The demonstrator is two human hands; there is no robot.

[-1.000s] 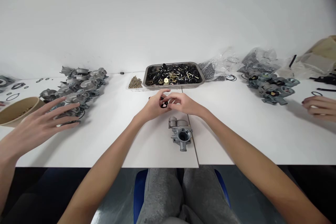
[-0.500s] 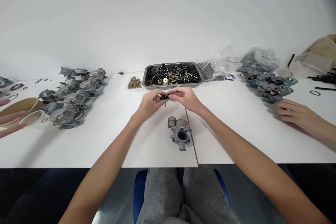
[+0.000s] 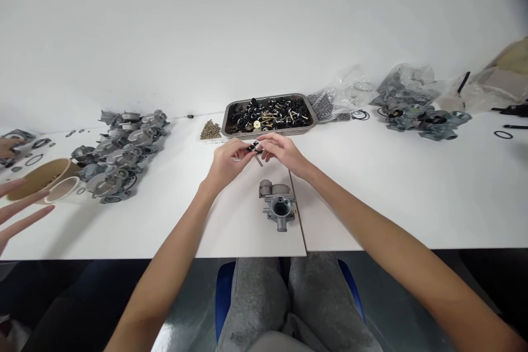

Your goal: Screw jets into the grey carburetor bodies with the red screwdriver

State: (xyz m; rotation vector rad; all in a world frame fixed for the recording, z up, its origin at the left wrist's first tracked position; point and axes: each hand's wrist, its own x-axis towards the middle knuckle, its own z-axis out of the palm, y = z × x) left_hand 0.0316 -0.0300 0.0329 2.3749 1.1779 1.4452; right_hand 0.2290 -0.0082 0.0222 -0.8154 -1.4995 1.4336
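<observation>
My left hand (image 3: 226,164) is closed in a pinch on a small black part with a metal stem (image 3: 258,160), the stem pointing down and toward me. Bent over the same part from the other side, my right hand (image 3: 285,153) has its fingertips closed at the black end, which they partly cover. Below my hands a grey metal carburetor (image 3: 280,206) rests on the white table, its round bore facing me. Just beyond my fingers lies a metal tray (image 3: 270,133) heaped with similar black parts with brass-coloured stems.
A pile of small brass pieces (image 3: 211,130) sits left of the tray. Carburetors (image 3: 119,154) are grouped at left, near a tan bowl (image 3: 66,168) and another person's hand (image 3: 25,212). More carburetors (image 3: 437,121) and plastic bags (image 3: 344,93) are at right.
The black part has tilted in my fingers, and its stem now shows more. The co-worker's hand at right has left the view. The view has shifted slightly.
</observation>
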